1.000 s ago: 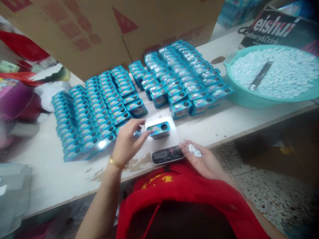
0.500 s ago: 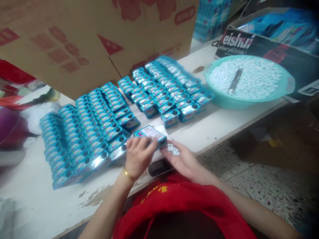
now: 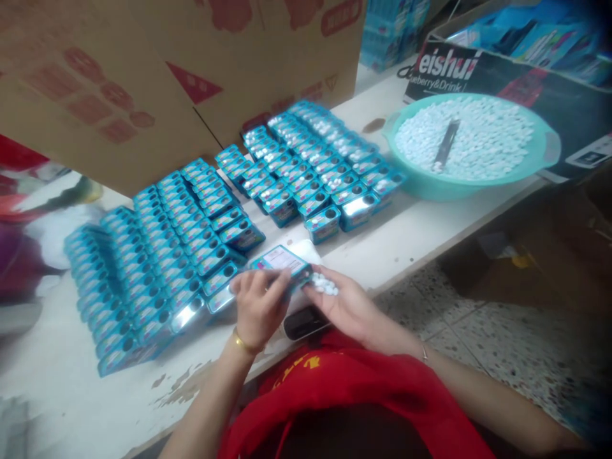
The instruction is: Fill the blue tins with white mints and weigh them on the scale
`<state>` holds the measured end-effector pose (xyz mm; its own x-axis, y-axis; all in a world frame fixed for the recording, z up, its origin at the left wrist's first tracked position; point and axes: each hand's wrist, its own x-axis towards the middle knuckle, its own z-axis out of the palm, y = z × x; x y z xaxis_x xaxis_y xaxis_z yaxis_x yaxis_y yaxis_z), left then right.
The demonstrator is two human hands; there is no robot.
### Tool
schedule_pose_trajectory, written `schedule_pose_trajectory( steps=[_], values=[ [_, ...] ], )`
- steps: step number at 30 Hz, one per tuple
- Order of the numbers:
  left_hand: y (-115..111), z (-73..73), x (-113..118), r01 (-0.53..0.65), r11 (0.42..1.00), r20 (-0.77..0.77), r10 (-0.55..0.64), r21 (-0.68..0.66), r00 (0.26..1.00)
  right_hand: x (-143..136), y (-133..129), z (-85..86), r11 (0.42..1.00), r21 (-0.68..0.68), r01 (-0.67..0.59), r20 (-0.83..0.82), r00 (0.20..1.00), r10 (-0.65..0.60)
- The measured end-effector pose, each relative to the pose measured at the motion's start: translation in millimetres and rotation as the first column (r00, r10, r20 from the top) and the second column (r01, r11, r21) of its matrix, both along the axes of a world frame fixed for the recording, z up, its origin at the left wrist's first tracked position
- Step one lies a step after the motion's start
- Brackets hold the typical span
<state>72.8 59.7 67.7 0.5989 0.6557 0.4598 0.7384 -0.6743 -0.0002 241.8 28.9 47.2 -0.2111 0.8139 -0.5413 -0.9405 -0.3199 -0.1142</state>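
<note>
My left hand (image 3: 261, 306) grips a blue tin (image 3: 287, 260) with a pale label on top, tilted with one end toward my other palm. My right hand (image 3: 347, 306) is cupped palm up at that end, holding a small heap of white tablets (image 3: 325, 284). Under the tin lies a white flat object (image 3: 312, 250), mostly covered. Rows of upright blue tins with dark round openings stand at the left (image 3: 157, 255), and more rows (image 3: 306, 172), many with tablets on top, stand at the centre.
A green basin (image 3: 430, 185) full of white tablets, with a dark scoop (image 3: 447, 145) on them, stands at the right. Behind are a large cardboard box (image 3: 143, 83) and a black carton (image 3: 516, 105) with blue packs. A dark device (image 3: 303, 323) lies at the table's front edge.
The camera view has shifted slightly. The tin and both hands keep nearly the same pose, with the tin's end still beside the tablets in my right palm.
</note>
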Motion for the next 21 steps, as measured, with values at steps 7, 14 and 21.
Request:
schedule_pose_trajectory(
  steps=[7,14,21],
  values=[
    [12,-11.2,7,-0.047,0.942,0.201,0.119,-0.333,0.972,23,-14,-7.2,0.999,-0.033,0.002,0.136,0.991,0.002],
    [19,-11.4,6,-0.031,0.908,0.215,0.132,-0.418,0.968,42,-26,-5.7,0.990,-0.139,0.008,0.194,0.981,0.020],
    [18,21.4,-13,-0.034,0.945,0.359,0.157,-0.325,0.920,55,-32,-8.5,0.984,-0.170,0.052,0.228,0.974,-0.012]
  ],
)
